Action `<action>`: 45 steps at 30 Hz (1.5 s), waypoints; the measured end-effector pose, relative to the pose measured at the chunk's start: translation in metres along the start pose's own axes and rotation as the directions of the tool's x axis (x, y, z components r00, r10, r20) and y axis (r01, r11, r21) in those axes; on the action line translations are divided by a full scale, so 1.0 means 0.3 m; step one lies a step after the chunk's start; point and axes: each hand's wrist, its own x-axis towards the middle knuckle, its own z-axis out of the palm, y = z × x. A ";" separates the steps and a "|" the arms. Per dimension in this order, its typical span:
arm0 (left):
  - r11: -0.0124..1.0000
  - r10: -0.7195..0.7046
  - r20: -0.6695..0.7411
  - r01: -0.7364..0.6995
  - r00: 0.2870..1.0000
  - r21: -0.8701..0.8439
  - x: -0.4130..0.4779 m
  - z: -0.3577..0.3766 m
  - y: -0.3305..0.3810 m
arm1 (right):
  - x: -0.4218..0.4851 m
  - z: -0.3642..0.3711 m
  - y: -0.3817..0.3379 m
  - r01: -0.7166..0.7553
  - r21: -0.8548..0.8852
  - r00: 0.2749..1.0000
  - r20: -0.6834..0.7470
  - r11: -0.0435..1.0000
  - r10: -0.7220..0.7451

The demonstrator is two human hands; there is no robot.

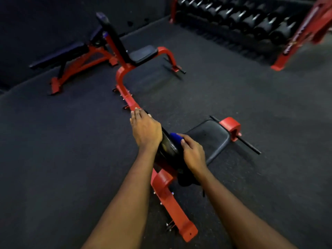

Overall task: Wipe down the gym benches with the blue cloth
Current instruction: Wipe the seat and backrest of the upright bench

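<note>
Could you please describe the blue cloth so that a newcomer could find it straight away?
Start at the nearest red-framed bench in the foreground. On its black back pad, the right hand holds a small wad against the padding. That wad is the blue cloth, the only blue thing on this bench.

Blue cloth (173, 138) mostly hidden under right hand (193, 155); only a bunched edge shows, so grip versus flat press is unclear. Near backrest pad (168, 148) partly covered by left hand (145, 130). Dumbbell rack (239, 17) blurred, cut off by top edge. Red frame (305, 31) cut off by right edge.
</note>
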 end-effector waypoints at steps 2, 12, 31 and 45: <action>0.994 0.085 0.034 -0.087 0.996 0.064 0.009 -0.028 -0.029 | -0.054 -0.005 -0.079 -0.017 0.047 0.992 -0.123 0.999 0.023; 0.942 0.262 0.116 -0.280 0.958 0.185 0.047 -0.062 -0.112 | -0.214 0.241 -0.074 0.055 0.172 0.821 -0.568 0.984 0.053; 0.687 0.660 -0.061 -0.635 0.749 -0.353 -0.145 -0.004 -0.069 | -0.032 0.266 0.264 -0.282 0.514 0.751 -0.407 0.810 0.519; 0.554 0.757 -0.173 -0.760 0.630 -0.341 -0.140 0.057 -0.110 | 0.070 0.396 0.583 -0.175 0.755 0.722 -0.338 0.632 0.604</action>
